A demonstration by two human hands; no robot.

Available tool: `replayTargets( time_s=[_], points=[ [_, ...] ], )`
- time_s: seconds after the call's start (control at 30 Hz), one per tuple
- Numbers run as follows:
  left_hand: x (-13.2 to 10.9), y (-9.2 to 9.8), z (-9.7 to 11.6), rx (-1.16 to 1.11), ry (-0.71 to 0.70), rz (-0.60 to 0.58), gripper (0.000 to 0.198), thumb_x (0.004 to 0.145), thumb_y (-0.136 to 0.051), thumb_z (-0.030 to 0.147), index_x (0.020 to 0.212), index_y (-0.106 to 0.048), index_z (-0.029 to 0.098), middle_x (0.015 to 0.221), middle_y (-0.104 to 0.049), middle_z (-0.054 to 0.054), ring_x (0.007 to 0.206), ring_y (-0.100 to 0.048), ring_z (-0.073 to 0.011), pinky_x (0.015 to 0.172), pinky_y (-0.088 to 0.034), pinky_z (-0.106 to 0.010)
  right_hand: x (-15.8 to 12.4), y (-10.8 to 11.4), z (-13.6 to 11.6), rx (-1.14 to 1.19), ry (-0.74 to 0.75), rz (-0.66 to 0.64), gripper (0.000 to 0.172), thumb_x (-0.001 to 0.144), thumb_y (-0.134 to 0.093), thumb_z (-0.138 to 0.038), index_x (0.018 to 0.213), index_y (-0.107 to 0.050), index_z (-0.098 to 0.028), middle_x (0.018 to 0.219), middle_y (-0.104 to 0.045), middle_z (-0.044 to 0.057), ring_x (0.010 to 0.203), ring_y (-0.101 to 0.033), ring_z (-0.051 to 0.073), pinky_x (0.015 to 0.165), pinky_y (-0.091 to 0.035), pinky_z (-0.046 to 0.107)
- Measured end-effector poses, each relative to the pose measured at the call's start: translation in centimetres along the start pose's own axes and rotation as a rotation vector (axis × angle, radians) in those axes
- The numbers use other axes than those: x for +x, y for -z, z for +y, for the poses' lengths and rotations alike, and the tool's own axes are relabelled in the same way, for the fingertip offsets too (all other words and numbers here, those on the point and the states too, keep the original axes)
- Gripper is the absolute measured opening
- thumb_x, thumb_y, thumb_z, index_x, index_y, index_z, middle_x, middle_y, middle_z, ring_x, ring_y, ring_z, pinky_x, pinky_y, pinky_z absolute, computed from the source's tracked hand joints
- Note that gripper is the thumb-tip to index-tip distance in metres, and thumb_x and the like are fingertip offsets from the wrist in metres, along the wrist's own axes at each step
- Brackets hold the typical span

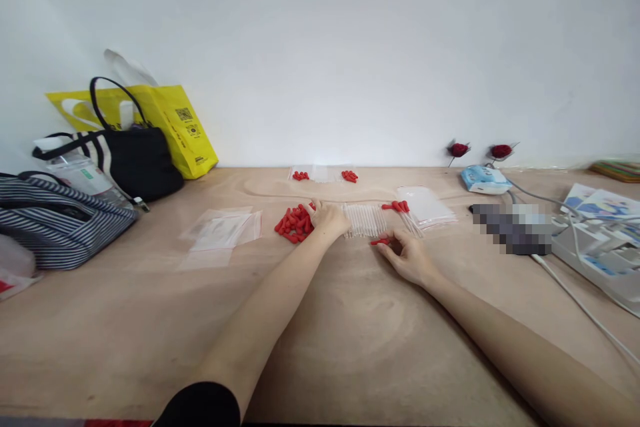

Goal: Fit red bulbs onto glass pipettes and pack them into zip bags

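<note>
My left hand (327,217) rests on the right edge of a heap of small red caps (294,223), its fingers curled into the heap. My right hand (407,255) lies on the wooden table (350,340), pinching a red-capped clear tube (381,241) at its fingertips. Between the hands lies a row of clear plastic tubes (365,219). A few finished tubes with red caps (399,207) lie just behind, next to a stack of clear zip bags (427,205).
Empty zip bags (223,230) lie left of the heap. Two small bags holding red caps (323,175) sit near the wall. A striped bag (55,220), a black bag (135,160) and a yellow bag (175,123) stand far left. Cables (575,297), a tissue pack (484,179) and papers crowd the right.
</note>
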State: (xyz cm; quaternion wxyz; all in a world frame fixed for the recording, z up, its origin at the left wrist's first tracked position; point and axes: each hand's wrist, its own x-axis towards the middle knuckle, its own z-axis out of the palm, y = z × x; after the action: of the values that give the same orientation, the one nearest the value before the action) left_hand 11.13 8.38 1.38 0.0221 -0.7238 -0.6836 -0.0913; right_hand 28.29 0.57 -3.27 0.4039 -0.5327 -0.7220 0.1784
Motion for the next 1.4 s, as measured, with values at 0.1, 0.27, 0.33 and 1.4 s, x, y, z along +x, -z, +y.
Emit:
replayTargets(
  time_s=[0.1, 0.27, 0.33, 1.4],
  points=[
    [-0.4, 0.7, -0.3, -0.002, -0.021, 0.029, 0.028, 0.069, -0.053, 0.032, 0.084, -0.068, 0.014, 0.105, -0.059, -0.018, 0.111, -0.038, -0.0380, 0.090, -0.021, -0.057, 0.4, 0.1, 0.6, 0.020, -0.006, 0.019, 0.018, 0.072, -0.055, -0.034, 0.081, -0.060, -0.019, 0.075, -0.062, 0.004, 0.065, -0.056, 0.018, 0.062, -0.044, 0.031],
    [-3.3, 2.2, -2.1, -0.046, -0.242, 0.257, 0.020, 0.073, -0.052, 0.028, 0.070, -0.067, 0.015, 0.114, -0.053, -0.015, 0.113, -0.036, -0.0353, 0.092, -0.021, -0.054, 1.4, 1.1, 2.1, 0.099, 0.014, 0.136, 0.019, 0.073, -0.054, -0.036, 0.080, -0.059, -0.019, 0.078, -0.062, 0.005, 0.076, -0.056, 0.019, 0.073, -0.043, 0.034],
    [-5.1, 2.3, -3.4, -0.080, -0.416, 0.314, 0.018, 0.075, -0.052, 0.028, 0.069, -0.066, 0.018, 0.119, -0.050, -0.010, 0.115, -0.035, -0.0318, 0.094, -0.021, -0.052, 1.5, 1.5, 2.4, 0.164, -0.028, 0.214, 0.023, 0.074, -0.053, -0.038, 0.084, -0.058, -0.018, 0.083, -0.062, 0.005, 0.078, -0.056, 0.018, 0.074, -0.043, 0.034],
    [-8.3, -2.2, -7.3, -0.454, -0.734, 0.188, 0.014, 0.082, -0.054, 0.023, 0.082, -0.067, 0.017, 0.079, -0.067, -0.002, 0.078, -0.055, -0.0163, 0.073, -0.040, -0.031, -0.8, -1.8, -1.9, -0.186, 0.272, -0.159, 0.015, 0.080, -0.054, -0.028, 0.087, -0.067, -0.026, 0.079, -0.062, 0.004, 0.078, -0.053, 0.018, 0.070, -0.040, 0.034]
  ],
)
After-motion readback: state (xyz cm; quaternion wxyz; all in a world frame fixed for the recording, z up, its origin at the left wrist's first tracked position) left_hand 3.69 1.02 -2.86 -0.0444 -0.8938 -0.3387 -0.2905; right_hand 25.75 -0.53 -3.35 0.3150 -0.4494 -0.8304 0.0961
